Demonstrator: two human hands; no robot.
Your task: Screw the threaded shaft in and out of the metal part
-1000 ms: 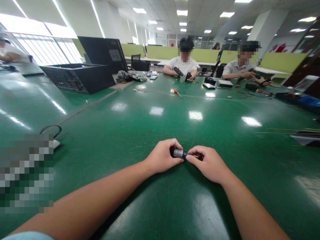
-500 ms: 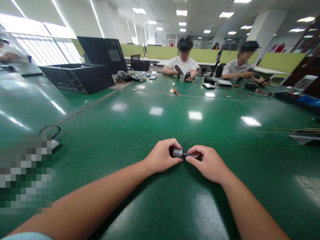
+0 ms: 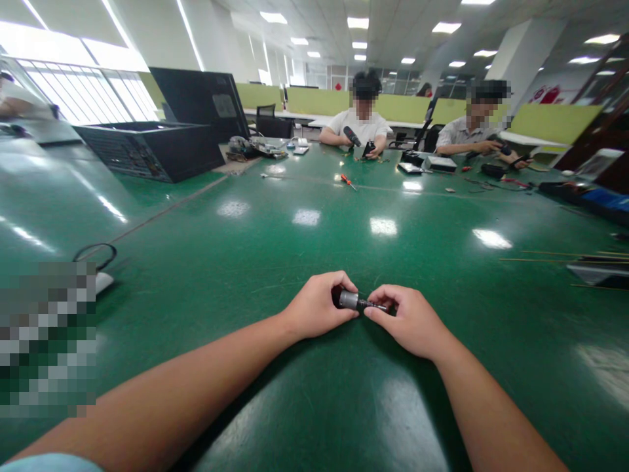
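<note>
Low over the green table, both hands meet on a small motor [image 3: 349,300]. It has a grey metal cylinder for a body and a thin, dark, ribbed shaft [image 3: 372,304] pointing right. My left hand [image 3: 322,307] curls around the body's left end, thumb below and fingers above, hiding that end. On the other side, my right hand [image 3: 405,319] pinches the shaft between thumb and fingertips. The shaft's tip is partly covered by those fingers. The motor lies roughly level.
A black computer case [image 3: 152,151] stands open at the back left. A red screwdriver [image 3: 348,181] lies mid-table. Two people work across the table among parts and tools. Thin yellowish rods [image 3: 565,255] lie at right; a black cable loop [image 3: 95,254] is at left.
My hands and the motor keep nearly the same pose. The view has shifted very slightly.
</note>
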